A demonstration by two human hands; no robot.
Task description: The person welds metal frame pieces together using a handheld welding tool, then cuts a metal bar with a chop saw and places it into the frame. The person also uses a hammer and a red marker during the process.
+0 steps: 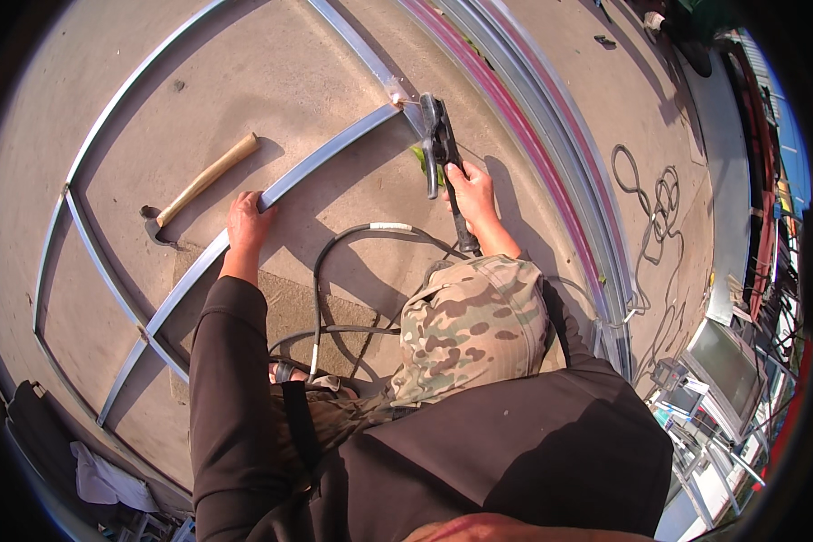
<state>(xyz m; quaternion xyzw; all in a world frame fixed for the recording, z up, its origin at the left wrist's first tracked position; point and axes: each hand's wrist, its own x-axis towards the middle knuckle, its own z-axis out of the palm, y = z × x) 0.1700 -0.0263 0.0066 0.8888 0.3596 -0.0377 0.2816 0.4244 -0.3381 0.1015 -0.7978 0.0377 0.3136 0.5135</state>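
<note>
My right hand (474,194) is closed around a black welding electrode holder (440,149). A thin rod at the holder's upper end meets a corner of the metal frame, where a small bright glow (396,98) shows. My left hand (247,226) is wrapped over a silver square tube (321,155) of that frame, below the glowing joint. Left of this hand, a hammer (210,181) with a wooden handle lies on the ground inside the frame. A black cable (321,257) with white bands loops beside my knee.
Long metal profiles (551,117) with reddish stripes run along the right. Beyond them a thin cable (664,203) lies coiled on the concrete. Assorted metal pieces and a panel (723,375) are piled at the lower right. A white cloth (108,479) sits at the lower left.
</note>
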